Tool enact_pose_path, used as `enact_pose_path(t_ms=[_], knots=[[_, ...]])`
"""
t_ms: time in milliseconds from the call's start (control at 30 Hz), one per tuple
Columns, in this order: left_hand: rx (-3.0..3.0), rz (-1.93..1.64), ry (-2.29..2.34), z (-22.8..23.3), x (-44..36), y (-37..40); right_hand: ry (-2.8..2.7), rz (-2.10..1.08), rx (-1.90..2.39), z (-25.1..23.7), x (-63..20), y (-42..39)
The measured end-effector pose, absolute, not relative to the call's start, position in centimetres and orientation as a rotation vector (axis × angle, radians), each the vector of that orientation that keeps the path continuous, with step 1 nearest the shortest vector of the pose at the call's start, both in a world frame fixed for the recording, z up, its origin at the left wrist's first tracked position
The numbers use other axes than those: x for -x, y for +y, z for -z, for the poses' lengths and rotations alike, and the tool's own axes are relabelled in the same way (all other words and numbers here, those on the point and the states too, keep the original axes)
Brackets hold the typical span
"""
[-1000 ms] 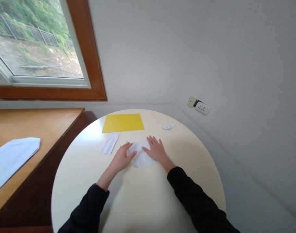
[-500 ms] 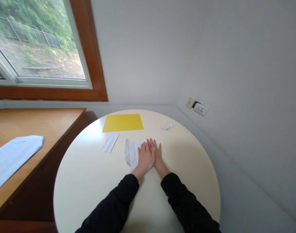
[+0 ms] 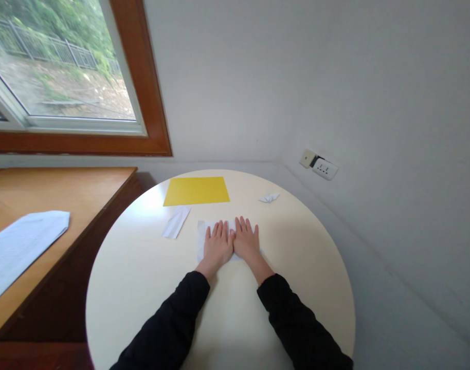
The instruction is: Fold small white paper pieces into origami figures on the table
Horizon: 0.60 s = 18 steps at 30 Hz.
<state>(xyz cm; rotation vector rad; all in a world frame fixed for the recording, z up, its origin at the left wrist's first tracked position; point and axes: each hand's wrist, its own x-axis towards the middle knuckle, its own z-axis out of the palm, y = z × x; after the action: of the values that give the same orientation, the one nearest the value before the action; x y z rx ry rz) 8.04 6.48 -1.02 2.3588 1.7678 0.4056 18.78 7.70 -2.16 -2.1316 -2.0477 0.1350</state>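
A creased white sheet of paper lies on the round cream table, mostly covered by my hands. My left hand rests flat on its left half, fingers stretched out and pointing away from me. Flat on the right half lies my right hand, with its fingers spread. The two thumbs touch or nearly touch near the middle of the sheet. Part of the paper shows at its left edge, along the top and just below the hands.
Beyond my hands lie a yellow sheet, a folded white paper strip and a small folded white paper piece. A wooden desk with a white paper stack stands left. A wall socket is at the right.
My left hand has slid left, off my right hand, so they now lie side by side. The sheet's left part, raised and creased before, is flatter now.
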Motion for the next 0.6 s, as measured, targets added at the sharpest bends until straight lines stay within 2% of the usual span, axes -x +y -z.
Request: enact_pose_path(t_ms=[600], knots=[[-2.366,-0.371,1.952,1.3,-4.8,7.2,-2.026,-0.152,2.125,2.0,-18.8,7.6]])
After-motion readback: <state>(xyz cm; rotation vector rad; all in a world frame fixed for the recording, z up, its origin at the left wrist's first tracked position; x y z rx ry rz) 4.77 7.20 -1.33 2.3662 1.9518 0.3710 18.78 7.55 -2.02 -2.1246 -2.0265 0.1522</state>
